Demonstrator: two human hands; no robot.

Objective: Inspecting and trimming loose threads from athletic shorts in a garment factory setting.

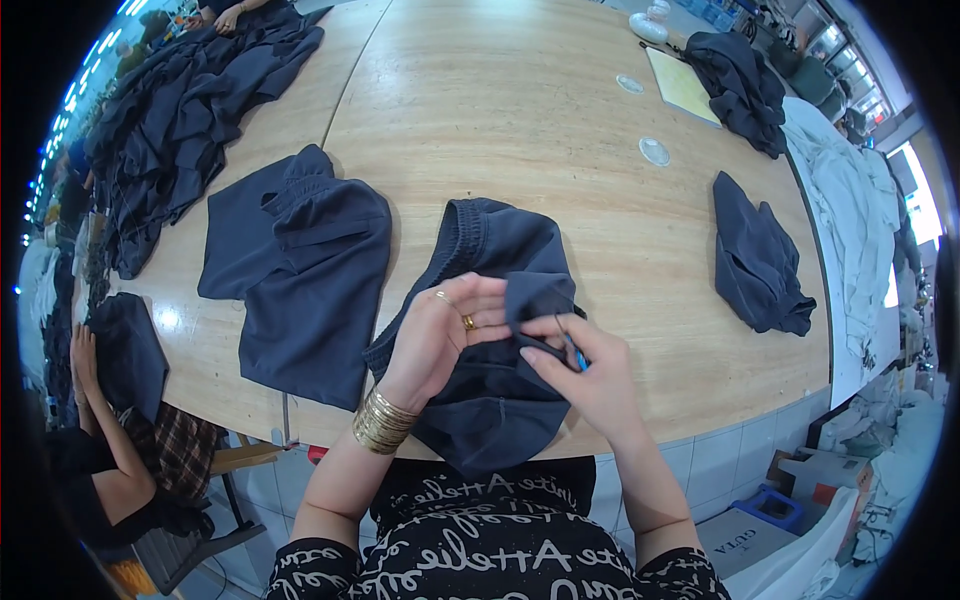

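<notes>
pinching likely soft, light garment (495,383) mid-frame by probable best-grip edge with right hand (592,368), against flattened left hand (437,332)

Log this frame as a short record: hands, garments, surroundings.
Left hand: fingers extended, tips hidden at the cloth flap
Right hand: holds small blue tool, touches cloth flap
In front: gathered-waist dark garment
Left of it: second dark garment, lying flat
Toward right edge: bunched dark garment
Far corners: left dark heap, right dark heap
Surface: pale wooden table
Nearby: co-worker's hand beside dark cloth, left
</notes>
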